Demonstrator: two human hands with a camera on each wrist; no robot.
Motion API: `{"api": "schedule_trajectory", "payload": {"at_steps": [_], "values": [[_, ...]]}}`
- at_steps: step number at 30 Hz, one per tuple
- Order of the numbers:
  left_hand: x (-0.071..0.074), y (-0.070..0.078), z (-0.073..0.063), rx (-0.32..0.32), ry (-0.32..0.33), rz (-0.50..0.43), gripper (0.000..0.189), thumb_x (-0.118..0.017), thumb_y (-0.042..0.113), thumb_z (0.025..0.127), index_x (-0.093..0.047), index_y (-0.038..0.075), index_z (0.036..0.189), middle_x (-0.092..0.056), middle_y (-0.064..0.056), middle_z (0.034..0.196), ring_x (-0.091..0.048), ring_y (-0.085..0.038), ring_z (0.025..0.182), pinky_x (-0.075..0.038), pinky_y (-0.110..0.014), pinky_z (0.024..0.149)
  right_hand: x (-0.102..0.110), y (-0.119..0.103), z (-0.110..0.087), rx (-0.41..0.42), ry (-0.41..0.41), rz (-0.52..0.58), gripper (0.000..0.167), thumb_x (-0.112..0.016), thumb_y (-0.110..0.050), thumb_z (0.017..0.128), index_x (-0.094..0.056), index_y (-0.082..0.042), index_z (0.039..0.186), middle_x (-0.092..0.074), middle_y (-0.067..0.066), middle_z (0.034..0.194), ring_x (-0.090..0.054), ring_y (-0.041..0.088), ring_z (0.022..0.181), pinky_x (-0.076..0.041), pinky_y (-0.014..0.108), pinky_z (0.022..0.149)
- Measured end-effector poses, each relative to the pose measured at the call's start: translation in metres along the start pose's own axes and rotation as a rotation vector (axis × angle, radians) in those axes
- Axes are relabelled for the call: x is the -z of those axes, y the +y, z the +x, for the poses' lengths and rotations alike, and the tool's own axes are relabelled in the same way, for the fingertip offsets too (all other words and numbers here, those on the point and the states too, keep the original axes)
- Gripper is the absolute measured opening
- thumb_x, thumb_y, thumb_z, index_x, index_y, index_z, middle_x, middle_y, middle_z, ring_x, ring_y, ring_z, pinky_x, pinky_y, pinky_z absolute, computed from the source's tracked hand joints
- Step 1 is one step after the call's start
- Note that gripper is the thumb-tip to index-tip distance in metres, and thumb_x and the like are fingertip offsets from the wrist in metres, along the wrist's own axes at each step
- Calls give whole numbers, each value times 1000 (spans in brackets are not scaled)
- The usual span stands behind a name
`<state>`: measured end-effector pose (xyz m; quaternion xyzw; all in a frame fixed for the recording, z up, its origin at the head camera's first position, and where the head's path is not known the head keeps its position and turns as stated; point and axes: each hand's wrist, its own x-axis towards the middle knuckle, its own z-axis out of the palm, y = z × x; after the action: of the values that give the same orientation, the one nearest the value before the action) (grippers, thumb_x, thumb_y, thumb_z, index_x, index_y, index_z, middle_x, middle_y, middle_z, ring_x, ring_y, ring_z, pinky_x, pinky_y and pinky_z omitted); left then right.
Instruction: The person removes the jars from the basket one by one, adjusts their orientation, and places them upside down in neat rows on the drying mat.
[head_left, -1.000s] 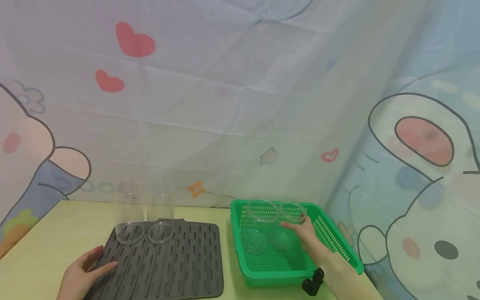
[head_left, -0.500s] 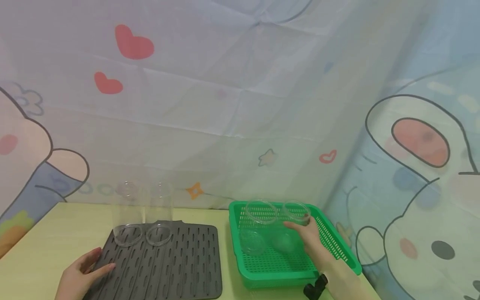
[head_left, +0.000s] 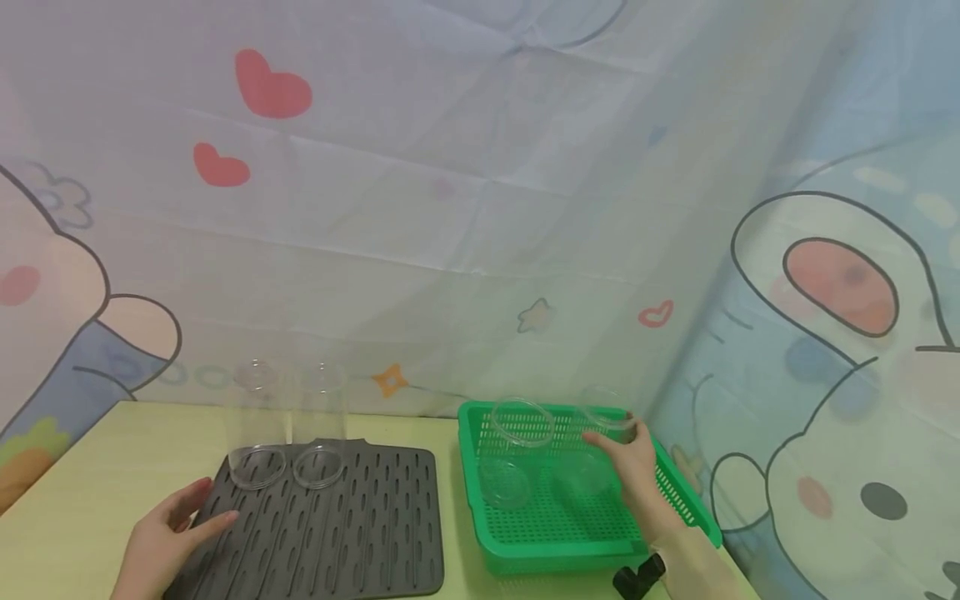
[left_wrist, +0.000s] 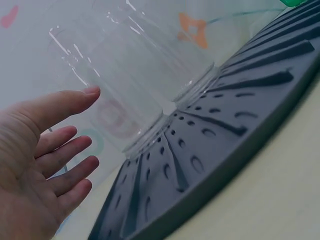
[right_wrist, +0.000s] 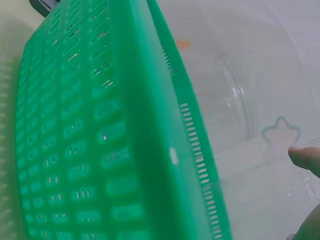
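Thumb and curled fingers of the right hand (head_left: 633, 454) form the grip, clamped on the upper part of a clear cup (head_left: 583, 468). This held cup is mouth up at the back right of a green basket (head_left: 570, 550); whether its base touches the basket floor or hangs just above it, I cannot tell. Just beside it, to the left and apart from it, a second clear cup (head_left: 513, 452) stands in the basket, also mouth up. Left of the basket lies a grey slotted mat (head_left: 375, 525), where two more clear cups, the left one (head_left: 257, 429) and the right one (head_left: 320, 429), appear to stand upside down, side by side near the back. Near the mat's left edge the left hand (head_left: 163, 533) has its fingers spread and holds nothing; contact with the mat is unclear. Mat and basket both rest on a pale yellow table (head_left: 75, 483), before a printed cloth (head_left: 450, 208). My judgement is that the step in hand is handling one cup at the basket, though lifting out and setting down look alike here. Either way, the next move calls for a steady, light hold, clear of the neighbouring cup and the basket wall.
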<state>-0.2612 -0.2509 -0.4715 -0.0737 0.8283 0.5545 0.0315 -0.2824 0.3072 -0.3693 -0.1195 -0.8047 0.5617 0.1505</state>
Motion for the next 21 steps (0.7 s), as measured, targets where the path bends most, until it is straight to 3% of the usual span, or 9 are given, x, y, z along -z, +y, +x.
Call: {"api": "schedule_trajectory", "payload": {"at_steps": [4,7,9,11,13,15,21], "values": [[-2,11,-4,-38,32,-7,98,-70,44,89,-14,-1,156,-23,-29,157,-27,-44,142,-29,-56,118,-1,-8,-5,36,32,-3,98,-73,-25,89,-5,-6,158,-3,23,163,-6,42,150,-21,62,120],[-5,19,-9,-94,103,6,92,-72,44,87,-26,0,153,-36,-27,152,-55,-8,121,-46,-37,108,-3,-15,-7,56,70,-2,104,-75,-27,87,-1,-8,158,-3,23,163,-7,41,150,-21,61,120],[-8,25,-13,-146,158,7,87,-74,44,86,-34,1,150,-53,-13,141,-52,16,100,-51,-21,93,-5,-18,-8,82,105,9,104,-76,-27,86,-3,-9,158,-6,21,163,-9,39,151,-22,59,120],[-12,32,-17,-204,209,3,81,-76,42,84,-41,2,146,-59,12,123,-38,31,86,-48,-8,76,-7,-22,-9,124,141,31,103,-77,-25,85,-6,-8,158,-9,20,163,-10,38,151,-23,59,120],[-17,40,-20,-259,241,-13,76,-77,38,84,-44,2,143,-50,31,109,-41,30,87,-43,-3,73,-9,-27,-11,179,186,47,101,-78,-22,84,-11,-9,158,-14,18,162,-13,37,150,-23,59,120],[-20,47,-23,-306,261,-24,72,-78,35,84,-47,3,141,-43,41,103,-42,29,89,-41,-2,74,-12,-34,-15,241,231,54,99,-80,-19,81,-16,-7,157,-20,19,160,-17,37,148,-23,60,119],[-32,70,-33,-391,269,-27,67,-77,32,85,-49,7,140,-44,40,108,-43,28,94,-41,-4,78,-26,-56,-32,380,314,40,95,-84,-14,75,-29,-6,152,-35,18,149,-30,35,139,-25,63,116]]}}
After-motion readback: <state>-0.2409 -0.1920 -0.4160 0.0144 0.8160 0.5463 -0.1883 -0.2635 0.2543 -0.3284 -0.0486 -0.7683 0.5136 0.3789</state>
